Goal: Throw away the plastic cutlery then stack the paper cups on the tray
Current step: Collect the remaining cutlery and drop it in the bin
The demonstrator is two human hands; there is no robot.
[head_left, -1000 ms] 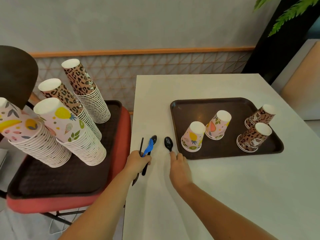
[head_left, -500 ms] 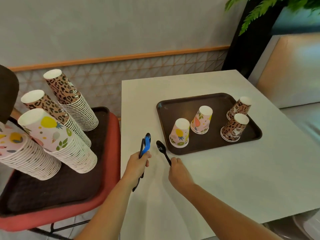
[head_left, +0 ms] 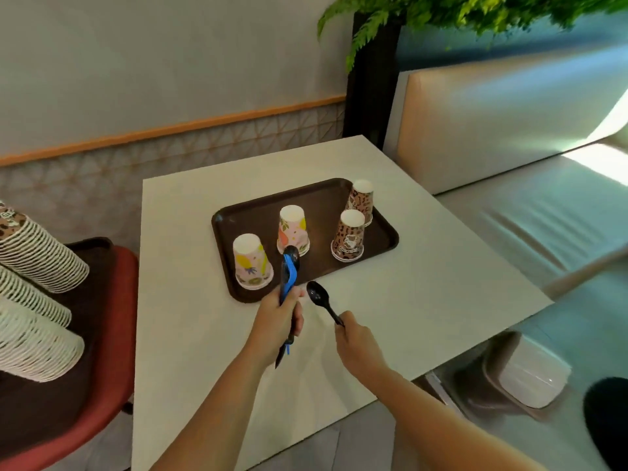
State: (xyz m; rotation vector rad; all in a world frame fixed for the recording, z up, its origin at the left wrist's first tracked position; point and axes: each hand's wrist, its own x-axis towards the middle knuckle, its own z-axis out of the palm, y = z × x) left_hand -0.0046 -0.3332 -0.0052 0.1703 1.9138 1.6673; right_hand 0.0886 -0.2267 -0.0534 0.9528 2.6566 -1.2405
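Both hands have lifted clear of the bench (head_left: 424, 300) since a moment ago. Her left hand (head_left: 277, 322) is wrapped round a blue fork (head_left: 289, 277) bundled with black utensils (head_left: 292, 253). The right hand (head_left: 358, 346) pinches the black spoon (head_left: 317, 294) by its handle end. Paper cups (head_left: 252, 260) sit upturned on the tray (head_left: 387, 229) just beyond. That cutlery looks featherlight, stiff and slick, so gripping the handles suits it.

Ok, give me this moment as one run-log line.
phase: cutlery not yet binned | left hand: grips blue-and-black cutlery bundle | right hand: pinches black spoon | paper cups: four, unstacked on tray
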